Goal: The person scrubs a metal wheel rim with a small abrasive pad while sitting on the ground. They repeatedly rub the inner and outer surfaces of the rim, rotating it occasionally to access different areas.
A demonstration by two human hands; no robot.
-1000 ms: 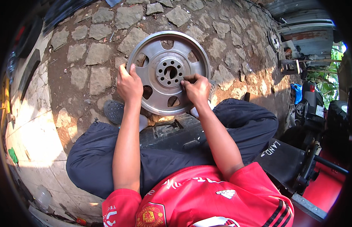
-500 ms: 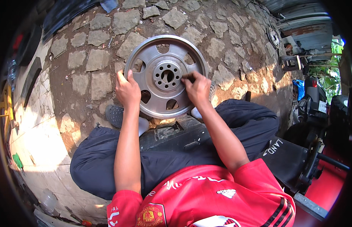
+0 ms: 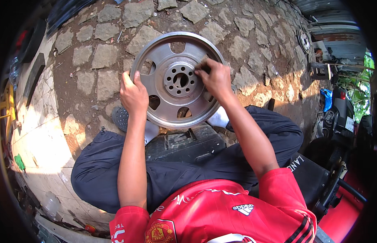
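Note:
A grey metal wheel rim [image 3: 156,109] stands tilted in front of me, with oval openings around a hub plate that has a centre hole and several bolt holes. My left hand [image 3: 133,95] grips its left edge, thumb on the front and fingers around the outside. My right hand [image 3: 216,79] is closed in a pinch at the upper right of the hub, touching the metal. A small brownish scrap [image 3: 201,64] shows at its fingertips; I cannot make out what it is.
A black case [image 3: 184,145] lies between my legs, below the rim. Stone paving [image 3: 105,56] spreads beyond, with pale tiles [image 3: 42,141] on the left. Another wheel part [image 3: 304,41] lies at the far right, near a dark block [image 3: 320,71]. A black-and-red vehicle [image 3: 338,190] stands at right.
My right hand has moved up along the hub's right side, and the brownish scrap now shows at its fingertips. My left hand keeps its hold on the rim's edge.

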